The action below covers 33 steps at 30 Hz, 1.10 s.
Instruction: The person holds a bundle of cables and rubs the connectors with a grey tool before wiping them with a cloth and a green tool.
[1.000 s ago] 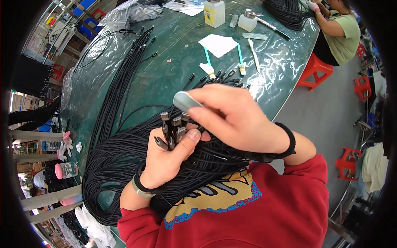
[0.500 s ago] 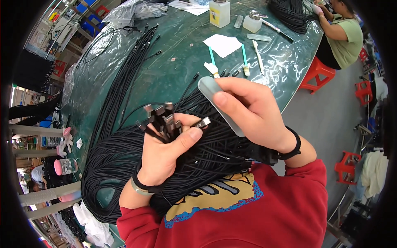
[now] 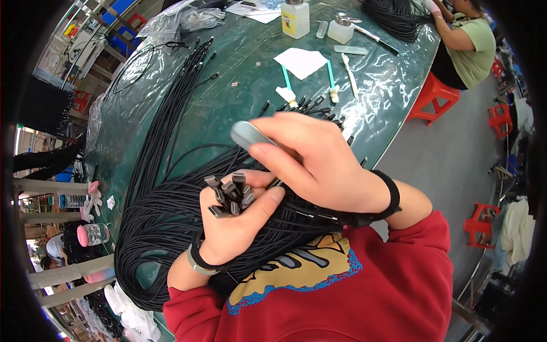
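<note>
My left hand [image 3: 231, 231] is closed around several black USB cables, their metal-tipped connectors [image 3: 231, 194] bunched and pointing up. One more connector lies near its thumb, mostly hidden by my right hand [image 3: 325, 165]. That hand pinches a flat grey-green strip with rounded ends [image 3: 248, 135], similar in shape to a nail file, just above the bunch; its lower part is covered by the fingers. Beneath both hands a big heap of black cables [image 3: 165, 219] spreads over the table and against my front.
On the green table [image 3: 239, 108] another cable bundle [image 3: 165, 108] runs to the far left. Farther off are two bottles [image 3: 295, 20] [image 3: 341, 29], a white cloth [image 3: 302, 62], two teal sticks with wrapped tips [image 3: 333, 91] and a pen [image 3: 376, 40]. A co-worker [image 3: 470, 45] sits at far right.
My right hand has moved left and down with the strip, now covering the connector by my left thumb. The bunch in my left hand has tilted.
</note>
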### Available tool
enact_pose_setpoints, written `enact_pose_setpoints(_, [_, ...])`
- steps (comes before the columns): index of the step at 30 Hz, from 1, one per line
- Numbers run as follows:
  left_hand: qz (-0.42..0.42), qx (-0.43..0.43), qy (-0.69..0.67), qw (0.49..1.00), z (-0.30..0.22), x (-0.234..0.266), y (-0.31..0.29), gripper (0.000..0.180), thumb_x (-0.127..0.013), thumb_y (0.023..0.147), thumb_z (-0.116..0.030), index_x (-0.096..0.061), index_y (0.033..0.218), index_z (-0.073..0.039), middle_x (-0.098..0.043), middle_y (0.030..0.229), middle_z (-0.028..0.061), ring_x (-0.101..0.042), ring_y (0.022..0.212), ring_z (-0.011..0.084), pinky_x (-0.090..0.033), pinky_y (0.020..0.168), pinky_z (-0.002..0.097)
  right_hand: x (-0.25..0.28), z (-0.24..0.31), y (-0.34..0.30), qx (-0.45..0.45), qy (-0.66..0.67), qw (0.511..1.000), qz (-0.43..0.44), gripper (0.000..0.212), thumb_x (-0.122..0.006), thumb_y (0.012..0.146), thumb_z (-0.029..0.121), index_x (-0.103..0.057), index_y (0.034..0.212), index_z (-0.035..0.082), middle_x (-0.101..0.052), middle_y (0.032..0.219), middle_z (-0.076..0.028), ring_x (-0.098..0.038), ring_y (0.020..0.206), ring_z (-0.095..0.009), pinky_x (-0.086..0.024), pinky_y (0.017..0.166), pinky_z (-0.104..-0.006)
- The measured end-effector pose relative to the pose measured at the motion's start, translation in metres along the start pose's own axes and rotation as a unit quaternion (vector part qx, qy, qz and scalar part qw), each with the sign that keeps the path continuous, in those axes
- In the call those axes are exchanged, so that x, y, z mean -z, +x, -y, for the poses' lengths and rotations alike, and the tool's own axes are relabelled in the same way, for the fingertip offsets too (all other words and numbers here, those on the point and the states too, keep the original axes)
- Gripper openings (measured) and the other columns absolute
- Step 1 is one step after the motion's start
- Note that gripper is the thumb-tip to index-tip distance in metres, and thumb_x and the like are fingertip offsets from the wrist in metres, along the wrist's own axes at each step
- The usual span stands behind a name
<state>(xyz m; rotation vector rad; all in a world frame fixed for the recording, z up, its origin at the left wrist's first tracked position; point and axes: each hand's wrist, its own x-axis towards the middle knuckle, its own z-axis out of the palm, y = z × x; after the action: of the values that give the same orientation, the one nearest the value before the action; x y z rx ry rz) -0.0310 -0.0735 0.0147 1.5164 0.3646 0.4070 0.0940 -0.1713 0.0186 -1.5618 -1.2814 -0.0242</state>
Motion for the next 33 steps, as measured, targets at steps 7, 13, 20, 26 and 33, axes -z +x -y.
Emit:
enact_pose_setpoints(7, [-0.005,0.039,-0.003,0.999,-0.003,0.003,0.001,0.015,-0.065,0.071,0.0,-0.06,0.085,0.002,-0.058,0.067,-0.0001,-0.048,0.057,0.0027,-0.039,0.053,0.0167,0.004,-0.002,0.007,-0.033,0.069,0.996,-0.054,0.019,-0.055,0.08,0.008,-0.056,0.096,-0.002,-0.053,0.068,-0.009,-0.049,0.057,-0.014,-0.039,0.05,-0.0239])
enact_pose_setpoints(13, [0.021,-0.023,0.073,0.997,-0.002,-0.002,-0.003,0.015,-0.064,0.071,0.001,-0.06,0.085,0.002,-0.058,0.067,0.0002,-0.049,0.057,0.0029,-0.039,0.053,0.0164,-0.005,-0.004,0.005,-0.008,0.007,0.999,-0.047,0.019,-0.054,0.082,0.011,-0.056,0.095,-0.003,-0.052,0.065,-0.006,-0.046,0.054,-0.008,-0.036,0.047,-0.0229])
enact_pose_setpoints(20, [0.0,-0.039,0.079,0.996,-0.004,-0.001,-0.003,0.014,-0.064,0.073,-0.001,-0.06,0.085,0.002,-0.058,0.067,0.0008,-0.05,0.058,0.0041,-0.04,0.055,0.0174,0.01,0.0,0.013,-0.167,0.116,0.979,0.011,0.018,-0.052,0.084,0.013,-0.056,0.093,-0.003,-0.05,0.062,-0.002,-0.042,0.052,-0.005,-0.034,0.045,-0.021])
enact_pose_setpoints(26, [0.015,0.047,-0.017,0.999,-0.003,0.004,0.002,0.014,-0.064,0.075,-0.007,-0.059,0.085,0.002,-0.058,0.068,0.0019,-0.051,0.06,0.0057,-0.042,0.057,0.0197,0.013,0.004,0.005,-0.121,0.115,0.986,0.013,0.017,-0.053,0.083,0.013,-0.056,0.092,-0.002,-0.049,0.062,-0.002,-0.042,0.052,-0.005,-0.033,0.044,-0.0203])
enact_pose_setpoints(33, [0.04,0.076,-0.121,0.989,-0.002,0.01,0.004,0.014,-0.063,0.075,-0.005,-0.058,0.084,0.003,-0.057,0.067,0.0016,-0.049,0.057,0.005,-0.039,0.054,0.0181,-0.002,0.001,0.003,0.023,0.02,0.999,-0.035,0.018,-0.056,0.08,0.01,-0.056,0.094,-0.001,-0.052,0.067,-0.006,-0.047,0.052,-0.012,-0.036,0.046,-0.0222])
